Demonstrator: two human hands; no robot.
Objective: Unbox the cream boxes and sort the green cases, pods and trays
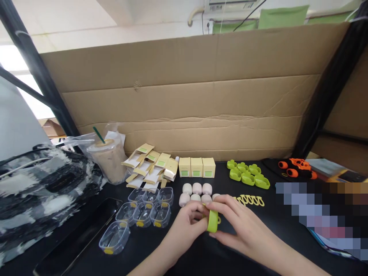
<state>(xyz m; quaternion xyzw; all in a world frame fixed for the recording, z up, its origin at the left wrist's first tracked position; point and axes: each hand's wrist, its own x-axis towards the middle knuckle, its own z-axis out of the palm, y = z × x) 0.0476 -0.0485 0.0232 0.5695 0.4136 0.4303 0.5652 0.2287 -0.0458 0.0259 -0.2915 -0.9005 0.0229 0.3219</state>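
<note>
A lime-green plastic piece, seen edge-on, is held upright between my two hands above the black table. My right hand grips it with the fingers at its top and the thumb low on its edge. Closed against its left side, my left hand pinches there with curled fingers. A small yellow-green loop peeks out at the piece's right side. Just beyond the hands sit two rows of pale pink and white rounded pieces; the fingers partly cover the nearer row. Yellow loop-shaped pieces lie in a line beyond my right hand.
Clear plastic cups with yellow tabs stand at left, before flattened paper boxes. Three small cartons and several green pieces are behind. A phone, a bagged drink and an orange toy car flank them.
</note>
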